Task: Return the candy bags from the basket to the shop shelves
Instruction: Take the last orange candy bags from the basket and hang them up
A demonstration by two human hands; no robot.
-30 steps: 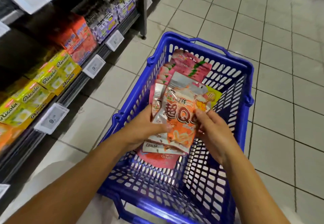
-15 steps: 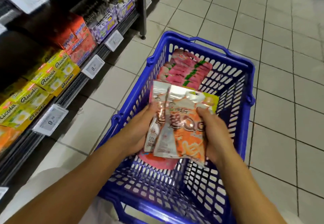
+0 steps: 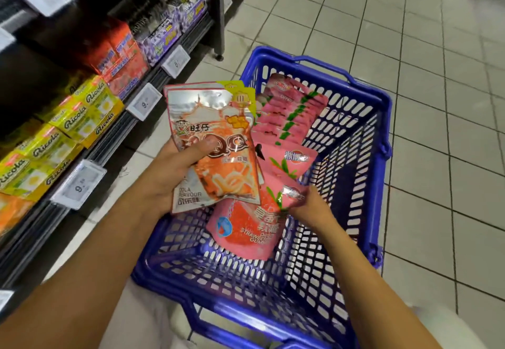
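- Left hand (image 3: 166, 176) now grips the orange QQ bags (image 3: 218, 144) alone, lifted above the basket (image 3: 363, 141) rim, toward the shelf (image 3: 114, 135).
- Right hand (image 3: 308, 206) has let them go; its fingers pinch a pink bag (image 3: 278, 198) inside the basket, apparently one.

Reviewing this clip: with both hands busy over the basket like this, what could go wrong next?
The left hand holds several orange QQ bags fanned in one grip; one might slip out and fall. The right hand pinches a pink strawberry gummy bag by its corner, so it may slip or drag neighbouring pink bags in the blue basket.
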